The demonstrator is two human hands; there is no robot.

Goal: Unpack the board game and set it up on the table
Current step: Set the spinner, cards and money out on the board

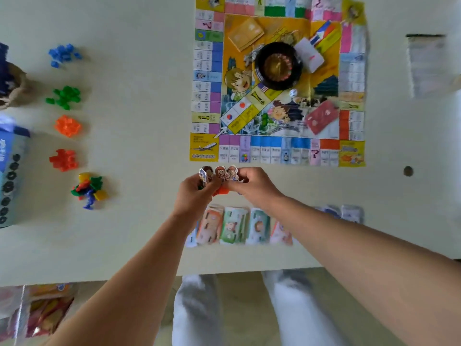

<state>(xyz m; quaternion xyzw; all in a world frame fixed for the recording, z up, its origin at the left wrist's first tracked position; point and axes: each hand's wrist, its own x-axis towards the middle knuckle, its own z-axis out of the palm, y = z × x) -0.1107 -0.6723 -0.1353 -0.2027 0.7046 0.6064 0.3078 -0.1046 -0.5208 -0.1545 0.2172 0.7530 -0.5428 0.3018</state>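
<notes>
A colourful paper game board (207, 96) lies unfolded on the cream table (139, 101). On it sit a black spinner wheel (278, 64), a yellow card stack (245, 33), a red card stack (321, 117), a white card stack (309, 54) and a small die (293, 92). Just in front of the board's near edge, my left hand (193, 193) and my right hand (252, 184) together hold several cardboard character pawns (220, 174) on coloured stands. Rows of paper money (234, 226) lie beneath my wrists.
Down the left lie piles of blue (63, 54), green (64, 97), orange (67, 126) and red pieces (63, 159), plus mixed plastic stands (89, 189). The game box (11, 176) sits at the left edge. A paper sheet (427, 66) lies right of the board. A bag (47, 310) is below the table edge.
</notes>
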